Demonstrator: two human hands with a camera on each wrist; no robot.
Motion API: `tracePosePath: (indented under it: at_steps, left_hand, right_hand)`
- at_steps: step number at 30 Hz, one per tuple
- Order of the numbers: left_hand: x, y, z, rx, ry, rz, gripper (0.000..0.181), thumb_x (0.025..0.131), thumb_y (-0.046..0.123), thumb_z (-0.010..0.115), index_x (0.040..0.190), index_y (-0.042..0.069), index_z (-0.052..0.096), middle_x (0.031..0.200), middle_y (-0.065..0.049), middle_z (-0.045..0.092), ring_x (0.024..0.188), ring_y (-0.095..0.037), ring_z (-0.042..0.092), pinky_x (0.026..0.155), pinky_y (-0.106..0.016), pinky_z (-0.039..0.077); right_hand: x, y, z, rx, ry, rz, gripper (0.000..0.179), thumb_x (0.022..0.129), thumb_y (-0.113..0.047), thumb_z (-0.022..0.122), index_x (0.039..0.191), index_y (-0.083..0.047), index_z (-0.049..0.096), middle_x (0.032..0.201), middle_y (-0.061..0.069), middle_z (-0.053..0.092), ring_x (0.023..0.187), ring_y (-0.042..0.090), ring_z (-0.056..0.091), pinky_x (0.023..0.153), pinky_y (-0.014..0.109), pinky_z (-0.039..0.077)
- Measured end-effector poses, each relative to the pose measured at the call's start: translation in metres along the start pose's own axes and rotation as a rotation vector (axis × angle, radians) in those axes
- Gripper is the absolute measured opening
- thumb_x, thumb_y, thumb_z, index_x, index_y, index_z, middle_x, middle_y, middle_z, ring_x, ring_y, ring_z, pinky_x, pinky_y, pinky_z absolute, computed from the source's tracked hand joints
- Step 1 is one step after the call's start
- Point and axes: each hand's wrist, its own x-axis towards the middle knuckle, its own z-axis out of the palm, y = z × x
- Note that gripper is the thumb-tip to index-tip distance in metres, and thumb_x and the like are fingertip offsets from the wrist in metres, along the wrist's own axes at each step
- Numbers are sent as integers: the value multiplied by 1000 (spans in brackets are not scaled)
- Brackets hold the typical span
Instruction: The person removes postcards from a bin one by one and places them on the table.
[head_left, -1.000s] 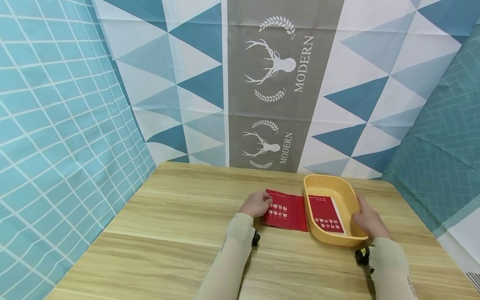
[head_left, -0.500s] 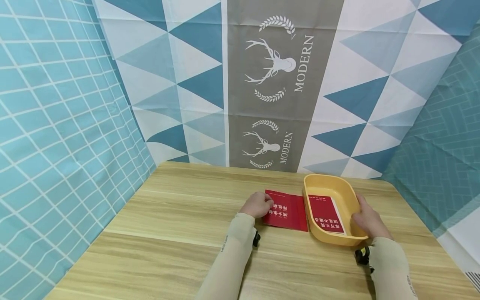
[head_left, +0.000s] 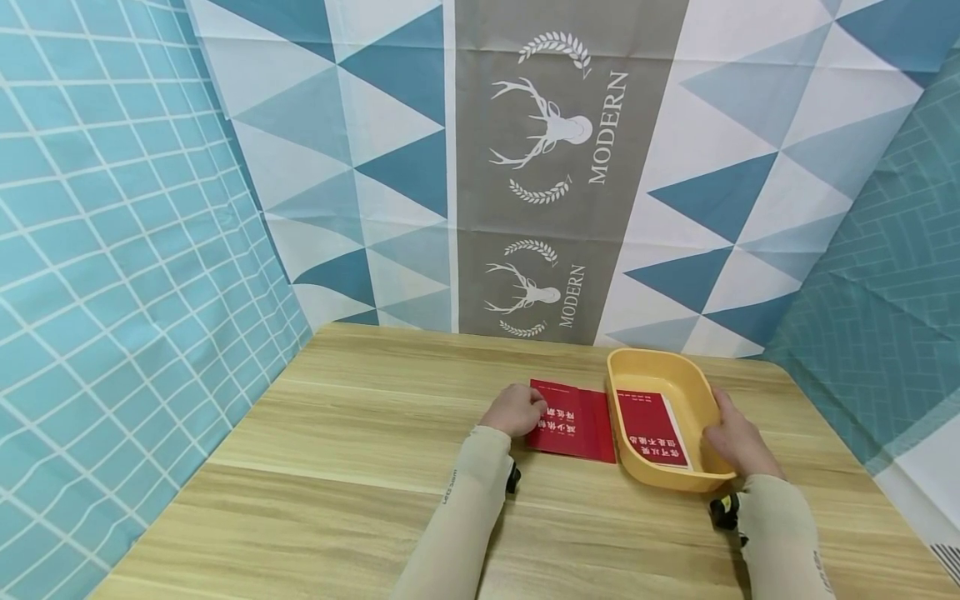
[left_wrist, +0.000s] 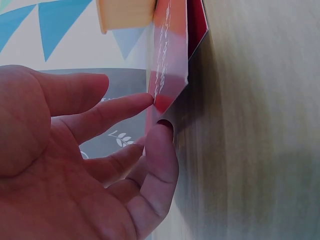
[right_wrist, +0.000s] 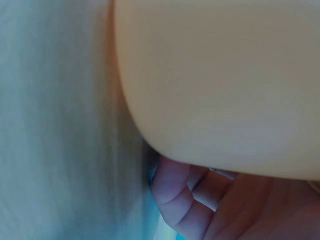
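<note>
A red card point(head_left: 558, 421) with white lettering lies on the table, overlapping a second red card point(head_left: 597, 427) at its right. My left hand point(head_left: 513, 410) is at its left edge. In the left wrist view, one fingertip touches the card's printed face and another finger curls at its edge, pinching it. Beside the cards stands a shallow yellow plastic basket point(head_left: 693, 392). Inside it lies another lettered red card point(head_left: 648, 427), with white showing along its right edge. My right hand point(head_left: 738, 435) grips the basket's right side, its fingers against the outer wall in the right wrist view.
The wooden table point(head_left: 337, 467) extends left and toward me. Behind it hangs a patterned cloth point(head_left: 525, 208) with deer heads and triangles. A blue checked sheet point(head_left: 127, 250) covers the left side, and a teal sheet point(head_left: 885, 275) hangs on the right.
</note>
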Motion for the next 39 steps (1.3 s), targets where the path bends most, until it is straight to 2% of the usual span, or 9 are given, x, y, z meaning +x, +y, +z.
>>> tracePosePath:
  at_steps: [4,8,13,18,21,23,28,32,39]
  left_hand:
    - [-1,1,-1,9,1,6,26,102,20,57,116,6,75,102,-6,70,84,-16,57,73,-28,47]
    - [-2,2,-1,9,-1,10,25,103,20,57,111,5,76,93,-6,68,74,-15,56,67,-26,44]
    - [-1,2,1,54,7,34,24,102,19,57,103,6,77,88,-6,67,71,-15,55,63,-25,44]
    - [0,2,4,124,34,44,24,102,21,58,103,7,78,97,-6,68,86,-16,56,76,-30,50]
    - [-2,5,5,161,43,30,25,102,22,58,110,8,78,108,-8,66,96,-18,56,88,-36,52]
    - [-3,7,6,197,48,21,26,102,24,58,112,9,77,113,-10,65,100,-19,58,91,-40,54]
    - [-7,11,7,284,79,7,25,101,26,58,107,13,79,112,-11,65,92,-21,63,84,-44,57]
    - [-7,11,9,318,96,-1,24,101,27,59,104,14,80,109,-10,65,85,-21,62,79,-43,57]
    - [-7,12,9,371,93,-5,18,92,20,69,105,16,81,104,-9,64,79,-20,58,74,-41,57]
  right_hand:
    - [0,1,0,-14,12,-13,80,88,-5,42,159,1,5,146,43,33,108,51,49,89,59,46]
    - [2,3,1,-22,22,-32,80,88,-5,43,159,1,5,146,44,33,109,51,49,89,59,45]
    - [2,3,2,-20,18,-30,81,88,-6,44,159,2,5,146,44,32,108,51,49,89,58,46]
    - [1,2,1,-3,7,-11,82,89,-6,44,160,0,3,147,43,31,109,51,48,90,59,47]
    - [1,1,1,5,3,0,82,89,-6,43,160,-1,2,149,42,29,111,51,47,93,61,46]
    - [1,1,1,7,0,5,82,89,-6,43,160,-1,1,150,42,28,113,51,47,93,62,46]
    - [1,1,2,15,-2,11,82,90,-6,42,160,-1,0,151,42,27,115,52,46,93,62,45]
    - [1,1,2,11,-1,11,82,90,-5,43,160,-1,1,151,43,28,114,52,46,92,61,46]
    - [1,1,2,12,6,15,81,90,-5,42,160,0,1,151,43,27,116,52,45,96,64,44]
